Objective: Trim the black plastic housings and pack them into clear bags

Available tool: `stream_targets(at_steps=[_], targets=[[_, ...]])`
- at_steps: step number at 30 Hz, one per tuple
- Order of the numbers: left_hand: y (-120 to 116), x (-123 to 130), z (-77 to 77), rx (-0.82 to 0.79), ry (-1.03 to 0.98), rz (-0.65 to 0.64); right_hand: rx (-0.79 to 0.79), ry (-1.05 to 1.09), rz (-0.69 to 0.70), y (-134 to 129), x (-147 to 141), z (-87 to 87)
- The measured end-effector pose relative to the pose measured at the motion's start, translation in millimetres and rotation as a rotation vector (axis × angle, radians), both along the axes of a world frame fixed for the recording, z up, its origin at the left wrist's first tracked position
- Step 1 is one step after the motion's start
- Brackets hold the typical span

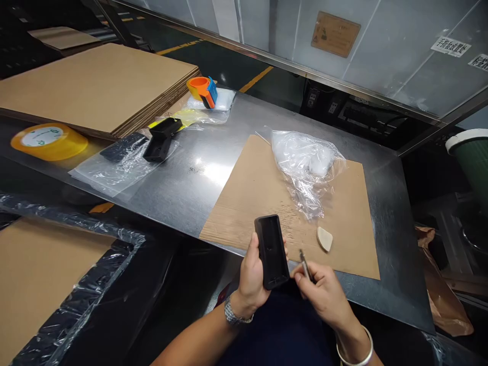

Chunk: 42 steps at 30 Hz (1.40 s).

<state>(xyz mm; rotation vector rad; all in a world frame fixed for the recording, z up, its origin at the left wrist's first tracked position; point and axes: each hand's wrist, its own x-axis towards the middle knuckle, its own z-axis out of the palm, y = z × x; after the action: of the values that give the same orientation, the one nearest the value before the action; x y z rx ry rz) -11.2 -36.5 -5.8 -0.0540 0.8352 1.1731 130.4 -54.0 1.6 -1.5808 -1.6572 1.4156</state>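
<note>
My left hand grips a black rectangular plastic tray, tilted so that its hollow side faces me. Thumb and fingers wrap its two long sides. Close by the tray's lower right corner is my right hand, closed on a slim metal tool like a small knife, tip pointing up. Whether the tool touches the tray I cannot tell. Beyond the right hand, a cream wedge-shaped pad lies on a flat cardboard sheet. A clear plastic bag with white contents rests on the sheet's far part.
On the steel table at left lie black plastic parts on clear bags. A roll of yellow tape, an orange-and-blue tape dispenser and a cardboard stack stand behind. A cardboard-topped container sits lower left.
</note>
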Motion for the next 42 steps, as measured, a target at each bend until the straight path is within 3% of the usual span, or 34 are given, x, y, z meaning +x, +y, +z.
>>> stream_targets(at_steps=[3, 5, 10, 15, 22, 31, 39, 42], targets=[[6, -3, -4.9, 0.088, -0.053, 0.042, 0.016, 0.052, -0.098, -5, 9, -2.7], [9, -2, -7.2, 0.148, -0.052, 0.102, 0.084, -0.001, -0.067, -14, 12, -0.4], [9, 6, -5.5, 0.262, 0.079, 0.322, 0.402, -0.388, 0.114, -33, 5, 11.1], [7, 9, -3.4, 0.325, 0.211, 0.344, 0.596, -0.639, 0.146, -32, -4, 13.0], [7, 8, -2.5, 0.398, 0.173, 0.407, 0.636, -0.752, 0.158, -29, -7, 12.1], [4, 9, -3.6, 0.405, 0.225, 0.390, 0.678, -0.791, 0.154, -30, -8, 12.1], [-1, 9, -12.8, 0.326, 0.429, 0.454, 0.740, -0.878, 0.161, -33, -11, 11.6], [0, 9, -11.0, 0.360, 0.421, 0.464, 0.750, -0.881, 0.160, -33, -12, 11.1]])
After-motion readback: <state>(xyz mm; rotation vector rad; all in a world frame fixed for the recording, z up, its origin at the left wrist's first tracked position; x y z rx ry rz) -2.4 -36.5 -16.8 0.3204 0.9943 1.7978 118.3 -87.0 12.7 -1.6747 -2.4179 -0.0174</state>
